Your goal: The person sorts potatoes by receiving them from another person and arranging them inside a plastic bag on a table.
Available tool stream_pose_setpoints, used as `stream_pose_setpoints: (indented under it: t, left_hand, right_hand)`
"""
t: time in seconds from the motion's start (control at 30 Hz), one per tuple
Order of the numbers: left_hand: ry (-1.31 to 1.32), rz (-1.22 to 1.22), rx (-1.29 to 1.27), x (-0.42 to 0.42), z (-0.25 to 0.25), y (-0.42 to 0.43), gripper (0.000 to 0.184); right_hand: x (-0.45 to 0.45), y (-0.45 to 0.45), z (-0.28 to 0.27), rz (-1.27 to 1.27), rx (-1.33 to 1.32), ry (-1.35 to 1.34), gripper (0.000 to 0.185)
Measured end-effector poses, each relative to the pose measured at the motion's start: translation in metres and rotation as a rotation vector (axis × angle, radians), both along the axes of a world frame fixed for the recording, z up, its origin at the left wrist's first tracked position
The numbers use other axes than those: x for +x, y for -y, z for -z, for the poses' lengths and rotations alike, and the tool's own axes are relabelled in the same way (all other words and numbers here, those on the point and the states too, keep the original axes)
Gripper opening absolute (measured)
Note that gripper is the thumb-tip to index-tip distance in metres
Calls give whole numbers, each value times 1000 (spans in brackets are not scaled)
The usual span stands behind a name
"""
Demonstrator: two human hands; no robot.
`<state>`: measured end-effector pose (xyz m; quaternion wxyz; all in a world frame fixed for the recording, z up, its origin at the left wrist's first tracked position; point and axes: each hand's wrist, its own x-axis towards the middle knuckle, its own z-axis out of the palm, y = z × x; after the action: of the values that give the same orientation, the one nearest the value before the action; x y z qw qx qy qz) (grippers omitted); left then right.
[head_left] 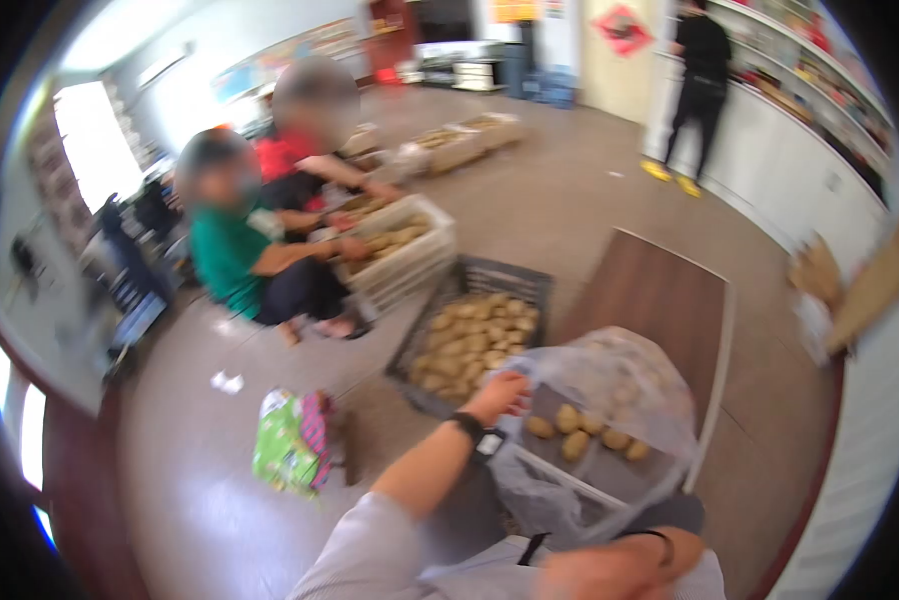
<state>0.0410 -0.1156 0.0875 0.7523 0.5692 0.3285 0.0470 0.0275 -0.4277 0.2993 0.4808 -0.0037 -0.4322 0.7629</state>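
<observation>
My left hand [505,395], below a wrist with a dark watch, is at the left edge of a clear plastic bag [660,400]. Its fingers are curled on the film. Inside the bag's open mouth several potatoes [575,445] lie loose, and more show dimly through the plastic. The bag rests on the near end of a low brown table [650,290]. My right hand [585,575] is low in front of my body, smeared by motion, so its fingers cannot be made out.
A dark crate [400,368] of potatoes stands left of the table. Two seated people reach into a white crate [410,275] farther left. A stool with a green cloth [285,440] stands on the floor. Another person [705,70] stands at a white counter [770,150].
</observation>
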Motion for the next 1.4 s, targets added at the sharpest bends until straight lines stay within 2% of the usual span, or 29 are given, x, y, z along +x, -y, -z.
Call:
stream_pose_setpoints:
  t: [0.07,0.1,0.23,0.6,0.73,0.8,0.87,0.9,0.97,1.0,1.03,1.07,1.1,1.13,1.2,1.23,1.3,1.4]
  left_hand:
    - [-35,30,36,1,-3,0,20]
    - [-42,28,41,4,6,-4,21]
    - [-31,10,-19,5,1,-3,27]
    - [-45,5,-30,5,-8,0,23]
    - [-40,-4,-10,5,-7,-1,23]
    - [-37,13,11,5,0,-2,26]
    - [-34,-32,-6,5,7,-4,23]
    - [-26,-31,3,4,3,-3,19]
    - [76,-21,-19,2,21,-12,14]
    - [72,-48,9,-3,8,-5,17]
    - [48,-90,-3,-4,-5,-1,20]
    - [37,-114,0,-4,-7,0,22]
    - [19,-132,-14,-4,-13,2,22]
    - [1,-133,-13,-5,-19,7,22]
    - [-9,-131,7,-1,-24,4,22]
    - [-13,-115,12,1,-24,3,23]
    - [-19,-94,11,2,-23,8,24]
    - [-37,-98,-18,3,-21,6,25]
  right_hand:
    - [-10,-33,-42,207,501,273,34]
    - [-13,-41,-47,231,580,281,34]
    - [-30,-36,-50,242,586,228,36]
    - [-42,-31,-48,215,530,194,43]
    - [-35,-34,-40,222,408,242,47]
    - [-13,-43,-28,100,272,459,58]
    - [-8,-47,-9,435,304,428,29]
    - [-6,-51,16,416,146,499,23]
    - [4,-56,45,640,36,580,20]
    - [8,-55,64,692,-156,630,21]
    - [21,-55,78,630,-365,811,23]
    - [27,-56,125,808,-321,900,25]
    - [24,-52,129,834,-252,962,27]
    - [55,-54,172,1000,-304,1248,29]
    - [80,-48,213,995,-378,1657,37]
    - [85,-48,223,992,-380,1652,37]
    - [94,-45,234,1142,-327,1930,47]
    - [100,-54,241,1269,-244,1898,52]
